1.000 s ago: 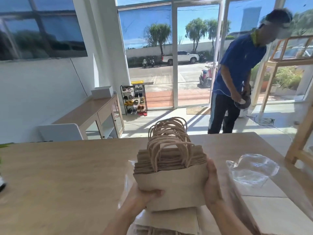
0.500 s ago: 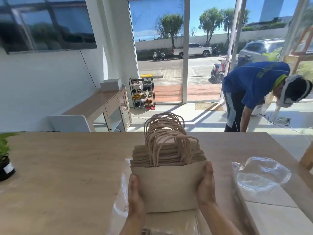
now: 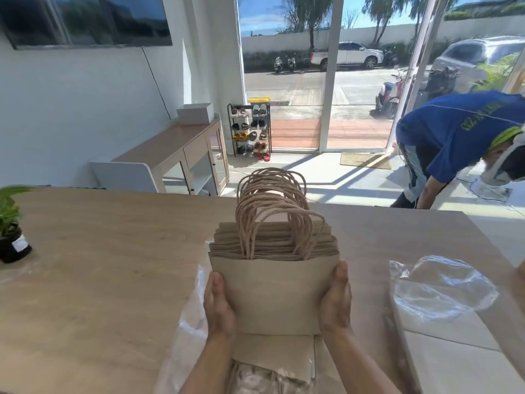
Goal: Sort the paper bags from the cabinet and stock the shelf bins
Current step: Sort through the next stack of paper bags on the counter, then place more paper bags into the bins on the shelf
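- The stack of paper bags (image 3: pixel 274 294) stands upright between our fingers, twisted handles (image 3: pixel 272 211) pointing up and away from us.
- Our left hand (image 3: pixel 218 308) and right hand (image 3: pixel 335 302) squeeze its two sides with the thumbs at the front edges. The other fingers are hidden behind the stack, so we cannot tell how far they wrap.
- Just below our fingers lie more flat bags (image 3: pixel 272 354) on loose plastic wrap (image 3: pixel 187 322), on the bench (image 3: pixel 99 265).
- We judge the hold to be side pressure alone, so easing it or tilting could let the inner bags slip down and fan out.
- Set down on that slick plastic, the stack could skate or topple.
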